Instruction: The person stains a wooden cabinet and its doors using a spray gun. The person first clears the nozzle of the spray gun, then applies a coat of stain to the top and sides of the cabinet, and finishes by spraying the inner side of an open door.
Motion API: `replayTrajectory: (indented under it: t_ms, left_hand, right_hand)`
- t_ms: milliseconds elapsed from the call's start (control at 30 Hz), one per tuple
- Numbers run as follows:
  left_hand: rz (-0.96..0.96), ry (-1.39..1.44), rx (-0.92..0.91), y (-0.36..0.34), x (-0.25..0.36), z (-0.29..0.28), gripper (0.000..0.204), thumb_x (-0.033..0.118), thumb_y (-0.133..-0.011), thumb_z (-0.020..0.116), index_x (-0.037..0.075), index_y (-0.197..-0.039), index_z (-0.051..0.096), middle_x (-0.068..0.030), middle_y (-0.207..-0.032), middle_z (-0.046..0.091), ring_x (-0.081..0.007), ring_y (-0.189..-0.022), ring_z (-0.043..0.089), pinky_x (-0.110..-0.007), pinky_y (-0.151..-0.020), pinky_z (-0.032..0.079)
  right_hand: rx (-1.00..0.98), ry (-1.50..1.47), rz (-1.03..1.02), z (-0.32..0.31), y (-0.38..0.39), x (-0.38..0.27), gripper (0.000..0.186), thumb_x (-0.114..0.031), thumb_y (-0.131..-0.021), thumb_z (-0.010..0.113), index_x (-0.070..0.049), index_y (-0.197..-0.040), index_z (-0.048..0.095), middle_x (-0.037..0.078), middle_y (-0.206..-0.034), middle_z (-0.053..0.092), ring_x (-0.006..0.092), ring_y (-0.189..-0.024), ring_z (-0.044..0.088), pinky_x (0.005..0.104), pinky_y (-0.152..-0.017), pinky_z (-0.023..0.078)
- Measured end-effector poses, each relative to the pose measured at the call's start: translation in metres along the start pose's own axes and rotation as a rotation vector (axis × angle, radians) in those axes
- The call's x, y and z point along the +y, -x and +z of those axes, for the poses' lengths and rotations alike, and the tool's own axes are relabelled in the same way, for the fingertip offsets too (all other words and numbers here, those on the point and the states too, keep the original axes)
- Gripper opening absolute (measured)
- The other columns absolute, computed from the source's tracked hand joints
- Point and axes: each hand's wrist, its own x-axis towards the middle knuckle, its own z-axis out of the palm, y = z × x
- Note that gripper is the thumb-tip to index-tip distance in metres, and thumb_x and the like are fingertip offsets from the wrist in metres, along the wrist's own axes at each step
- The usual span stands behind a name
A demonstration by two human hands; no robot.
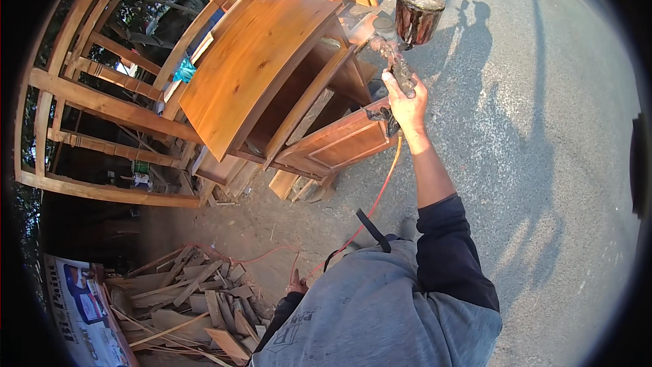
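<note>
My right hand (409, 100) is wrapped round a stained spray gun (401, 71), held out in front of me at the upper right. A paint-smeared cup (419, 15) with a dripped, dark red-brown side is attached to the gun. Beside it stands a varnished wooden cabinet (251, 61) with a glossy top and an open front compartment. Low down by my waist, my left hand (297, 284) is partly hidden by my body and closes on a thin orange-red hose (370, 214). That hose runs up toward the gun. Dark cloth or plastic (385, 119) hangs near my right wrist.
A large wooden frame (109, 105) rises at the left behind the cabinet. Scrap wood (197, 302) lies heaped at the lower left, next to a printed banner (88, 312). Wood offcuts (299, 185) sit under the cabinet. Grey pavement (516, 231) with shadows stretches along the right.
</note>
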Motion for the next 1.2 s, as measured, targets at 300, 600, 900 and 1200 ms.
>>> replayTrajectory:
  t_ms: [300, 600, 900, 1200]
  left_hand:
    - [-0.071, 0.198, 0.052, 0.027, 0.026, -0.036, 0.071, 0.006, -0.091, 0.063, 0.004, -0.156, 0.034, -0.0273, -0.139, 0.057, -0.0428, -0.097, 0.071, -0.051, -0.083, 0.056]
    - [0.194, 0.001, 0.372, 0.025, -0.026, 0.020, 0.070, 0.010, -0.092, 0.062, 0.004, -0.156, 0.033, -0.0336, -0.116, 0.065, -0.0478, -0.100, 0.067, -0.052, -0.086, 0.054]
    - [0.104, -0.053, 0.183, 0.020, -0.014, 0.017, 0.079, 0.021, -0.095, 0.061, 0.013, -0.162, 0.020, -0.0286, -0.080, 0.068, -0.0460, -0.073, 0.069, -0.054, -0.066, 0.053]
    - [0.216, 0.049, 0.338, 0.013, 0.004, 0.021, 0.081, 0.023, -0.096, 0.060, 0.018, -0.163, 0.016, -0.0265, -0.075, 0.068, -0.0458, -0.071, 0.069, -0.055, -0.065, 0.053]
  right_hand:
    - [-0.344, -0.107, -0.136, 0.033, 0.059, -0.024, 0.036, -0.010, -0.092, 0.076, 0.002, -0.124, 0.066, 0.008, -0.101, 0.075, 0.0130, -0.091, 0.071, 0.0286, -0.082, 0.056]
    - [-0.619, -0.512, 0.190, 0.052, 0.131, -0.036, 0.043, -0.006, -0.092, 0.075, 0.004, -0.132, 0.061, 0.009, -0.110, 0.073, 0.0136, -0.097, 0.070, 0.0277, -0.087, 0.056]
    - [-0.857, -0.718, 0.441, 0.058, 0.147, -0.059, 0.043, -0.012, -0.093, 0.075, 0.001, -0.132, 0.062, 0.006, -0.102, 0.073, 0.0134, -0.095, 0.070, 0.0291, -0.087, 0.055]
    - [-0.527, -0.199, 0.104, 0.045, 0.057, -0.037, 0.036, -0.012, -0.091, 0.076, 0.002, -0.123, 0.067, 0.008, -0.102, 0.074, 0.0137, -0.094, 0.070, 0.0290, -0.084, 0.055]
